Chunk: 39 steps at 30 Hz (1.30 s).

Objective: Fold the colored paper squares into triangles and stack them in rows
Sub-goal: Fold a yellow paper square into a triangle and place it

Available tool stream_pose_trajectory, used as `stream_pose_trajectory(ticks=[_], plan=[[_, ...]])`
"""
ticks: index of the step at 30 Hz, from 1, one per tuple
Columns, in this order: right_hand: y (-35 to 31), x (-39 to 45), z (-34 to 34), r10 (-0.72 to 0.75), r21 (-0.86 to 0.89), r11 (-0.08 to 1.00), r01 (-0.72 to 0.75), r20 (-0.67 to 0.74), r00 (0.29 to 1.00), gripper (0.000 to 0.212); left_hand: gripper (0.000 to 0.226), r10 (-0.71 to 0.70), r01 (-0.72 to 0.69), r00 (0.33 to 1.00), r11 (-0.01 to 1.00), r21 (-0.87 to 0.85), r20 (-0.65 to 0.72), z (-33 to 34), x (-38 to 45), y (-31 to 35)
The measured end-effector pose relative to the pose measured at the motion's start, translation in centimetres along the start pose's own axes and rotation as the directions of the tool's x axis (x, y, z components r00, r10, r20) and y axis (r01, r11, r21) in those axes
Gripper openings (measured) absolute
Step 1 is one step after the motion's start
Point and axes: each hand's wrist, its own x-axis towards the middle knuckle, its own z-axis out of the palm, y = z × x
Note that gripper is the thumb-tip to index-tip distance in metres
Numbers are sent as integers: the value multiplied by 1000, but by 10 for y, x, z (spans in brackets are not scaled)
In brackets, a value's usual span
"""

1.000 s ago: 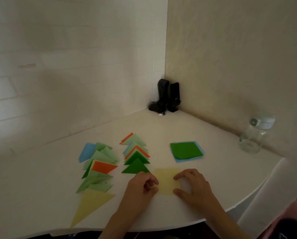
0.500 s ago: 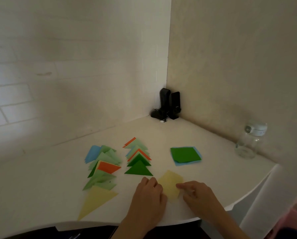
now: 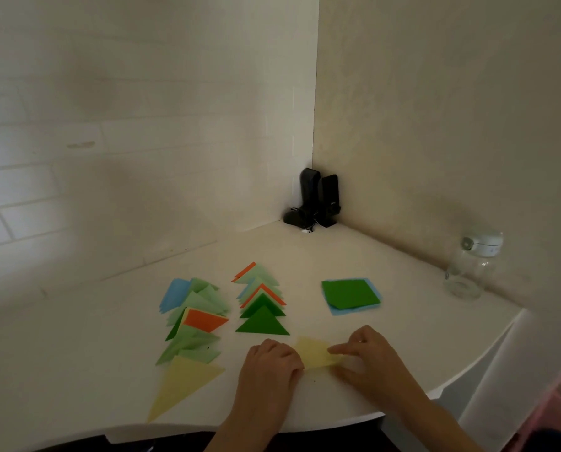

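White corner desk [image 3: 354,256] fills the lower half of the view, set where a pale brick wall meets a plain beige wall. Two black speakers [image 3: 319,199] stand in the far corner, and a clear glass jar [image 3: 468,265] with a white lid sits near the right wall.

Two rows of folded paper triangles run away from the person. One row [image 3: 194,314], mostly light green with blue and orange pieces, ends nearest the person in a large yellow triangle [image 3: 182,384] whose long point aims at the desk's front edge. Just beside it, the other row [image 3: 262,301] overlaps like roof tiles, apexes pointing toward the far corner, with a dark green triangle in front. Well apart to the right lies the unfolded stack of squares [image 3: 350,295], dark green on top of blue.

Near the front edge, between both hands, a yellow paper sheet [image 3: 315,352] lies partly folded, one corner pointing away toward the green triangle. The left hand [image 3: 271,362] rests curled, knuckles up, pressing on the sheet's left edge. The right hand [image 3: 370,357] pinches the sheet's right corner between thumb and fingers.

Such paper is probably very light, thin and floppy, likely to slide on the smooth desk, so it is best held by its corners while one hand pins it.
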Motion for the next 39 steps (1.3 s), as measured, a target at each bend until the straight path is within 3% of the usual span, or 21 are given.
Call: stream_pose_trajectory(ticks=[4, 10, 17, 22, 31, 39], plan=[[-2, 8, 11, 9, 33, 999, -8, -26, 1000, 51, 4, -69, 68, 998, 996, -51, -9, -5, -2, -22], [-5, 18, 23, 91, 79, 993, -83, -91, 992, 47, 6, -244, 235, 969, 960, -156, -45, 9, -1, -32], [-20, 26, 24, 180, -52, 982, -183, -61, 982, 38, 33, -285, 295, 955, 945, 140, -86, 16, 8, -12], [-22, 28, 31, 223, -93, 967, -239, -157, 962, 45, 32, -294, 307, 951, 937, 167, -101, 17, 11, -10], [-1, 28, 29, 139, 120, 985, -124, -121, 983, 38, 17, -355, 355, 935, 932, -69, 21, 9, 7, -20], [6, 25, 25, 114, 221, 971, -91, -91, 989, 34, 17, -344, 340, 939, 914, -220, 25, -4, 1, -22]])
